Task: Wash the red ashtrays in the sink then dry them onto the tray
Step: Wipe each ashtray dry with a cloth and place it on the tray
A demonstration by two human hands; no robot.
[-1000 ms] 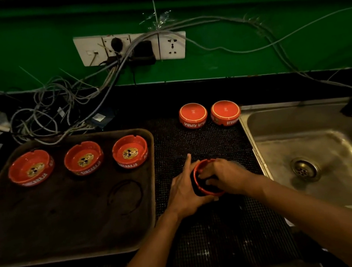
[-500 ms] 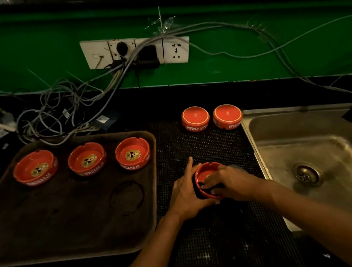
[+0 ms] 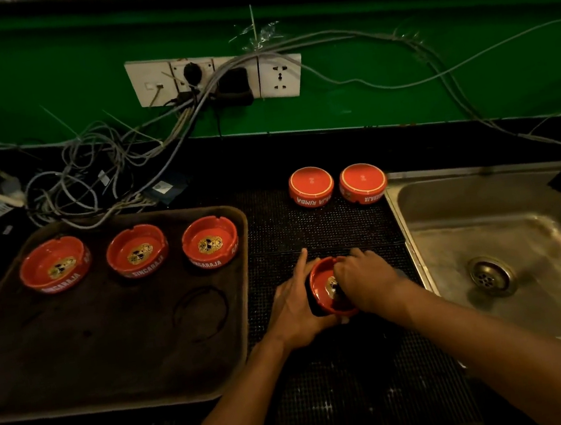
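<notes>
Three red ashtrays (image 3: 54,264) (image 3: 137,250) (image 3: 210,241) sit upright in a row along the far side of the brown tray (image 3: 113,359). Right of the tray, on the black mat (image 3: 327,227), the left hand (image 3: 297,308) grips a fourth ashtray (image 3: 324,286), tilted, forefinger pointing out, while the right hand (image 3: 362,278) curls into its bowl; what it holds is hidden. Beyond them, two upturned ashtrays (image 3: 311,187) (image 3: 363,183) stand side by side near the steel sink (image 3: 525,240).

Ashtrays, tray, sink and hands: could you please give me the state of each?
Tray: holds three ashtrays, upright.
Two ashtrays by sink: upside down.
Held ashtray: tilted, over the mat.
Left hand: holds its side.
Right hand: fingers inside it.
Sink: no ashtrays.
</notes>
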